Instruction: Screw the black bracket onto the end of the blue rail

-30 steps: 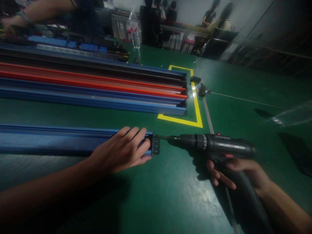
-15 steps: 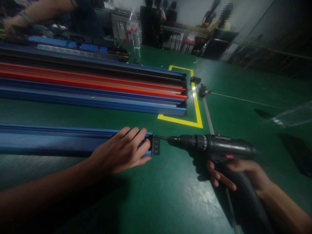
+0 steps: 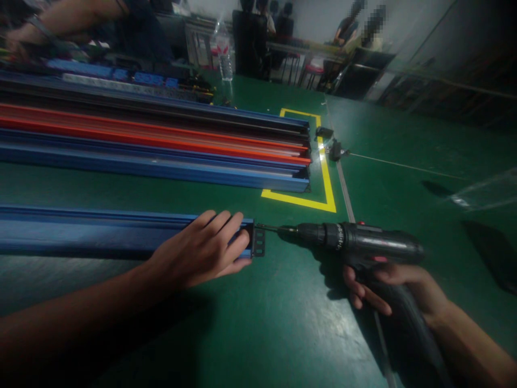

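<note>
My left hand is wrapped over the right end of a long blue metal profile lying on the green table. A black end bracket with slots sits at that end, just past my fingertips. In my right hand is a black cordless drill, my fingers closed around its handle. The drill lies level and points left. Its long bit reaches the upper part of the bracket; whether a screw is under the tip is too small to tell.
Blue, black and red profiles lie side by side behind, their ends inside a yellow tape outline. Small black parts and a plastic bottle stand beyond. A co-worker's arm reaches in at upper left. Clear plastic lies at right.
</note>
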A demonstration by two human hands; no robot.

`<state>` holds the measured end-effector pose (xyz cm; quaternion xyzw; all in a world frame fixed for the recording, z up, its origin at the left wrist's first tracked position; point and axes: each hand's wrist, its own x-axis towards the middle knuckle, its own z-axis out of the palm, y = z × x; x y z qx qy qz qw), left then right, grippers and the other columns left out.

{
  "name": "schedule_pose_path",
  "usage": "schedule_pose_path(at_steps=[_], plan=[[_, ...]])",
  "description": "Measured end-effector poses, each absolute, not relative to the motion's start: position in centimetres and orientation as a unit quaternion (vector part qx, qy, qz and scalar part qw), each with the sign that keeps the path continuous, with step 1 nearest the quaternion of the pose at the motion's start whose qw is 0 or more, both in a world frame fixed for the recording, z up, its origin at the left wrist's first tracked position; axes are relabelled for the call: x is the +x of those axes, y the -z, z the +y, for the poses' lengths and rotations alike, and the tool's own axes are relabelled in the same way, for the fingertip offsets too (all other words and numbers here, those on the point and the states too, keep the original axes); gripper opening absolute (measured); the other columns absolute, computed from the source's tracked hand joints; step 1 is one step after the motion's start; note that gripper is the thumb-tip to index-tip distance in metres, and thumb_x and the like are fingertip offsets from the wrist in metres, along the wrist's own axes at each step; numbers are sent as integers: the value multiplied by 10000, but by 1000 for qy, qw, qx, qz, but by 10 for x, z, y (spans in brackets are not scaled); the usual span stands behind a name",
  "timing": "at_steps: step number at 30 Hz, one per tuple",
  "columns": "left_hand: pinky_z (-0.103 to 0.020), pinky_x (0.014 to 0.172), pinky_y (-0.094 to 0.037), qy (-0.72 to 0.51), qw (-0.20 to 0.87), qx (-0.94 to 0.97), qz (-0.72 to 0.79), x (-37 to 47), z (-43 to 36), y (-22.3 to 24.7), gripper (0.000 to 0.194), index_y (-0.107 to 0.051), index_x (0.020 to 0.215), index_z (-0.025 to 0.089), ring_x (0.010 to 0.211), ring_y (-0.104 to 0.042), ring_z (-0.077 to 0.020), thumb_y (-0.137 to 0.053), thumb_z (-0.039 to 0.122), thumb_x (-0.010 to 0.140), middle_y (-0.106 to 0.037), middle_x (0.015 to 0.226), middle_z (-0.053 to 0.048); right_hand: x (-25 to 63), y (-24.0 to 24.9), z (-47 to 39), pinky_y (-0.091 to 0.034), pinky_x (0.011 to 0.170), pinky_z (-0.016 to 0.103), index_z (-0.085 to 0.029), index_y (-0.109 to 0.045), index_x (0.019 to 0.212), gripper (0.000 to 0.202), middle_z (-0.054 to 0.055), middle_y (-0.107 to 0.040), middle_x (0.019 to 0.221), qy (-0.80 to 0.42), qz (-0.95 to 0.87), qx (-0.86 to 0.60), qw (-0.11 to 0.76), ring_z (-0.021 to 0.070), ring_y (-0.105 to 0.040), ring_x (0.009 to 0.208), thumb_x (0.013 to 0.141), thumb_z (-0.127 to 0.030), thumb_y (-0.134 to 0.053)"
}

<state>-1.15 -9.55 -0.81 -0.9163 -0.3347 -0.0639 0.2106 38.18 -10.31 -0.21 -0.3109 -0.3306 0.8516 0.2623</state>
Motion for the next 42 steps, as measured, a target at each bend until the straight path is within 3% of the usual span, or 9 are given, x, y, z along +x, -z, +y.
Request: schedule_pose_path(at_steps=[25,42], plan=[[-421,874,-474,22,174,-924,-338,-7,-94,-3,319,-576,1065,142,1029,-617,-284,-500,448,1017,-631,1230,-214,383,4,-103,-609,785,357,-41,-763,1069,382,113,-760,806,-849,-336,-310,265,117,-624,509,789,-269,-637],[-444,890,-469,13,174,-925,-337,-8,-94,-2,325,-578,1087,137,1053,-623,-311,-474,439,1027,-617,1256,-235,384,4,-103,-613,802,366,-22,-758,1073,382,138,-769,825,-856,-318,-307,269,130,-664,515,787,-239,-628]])
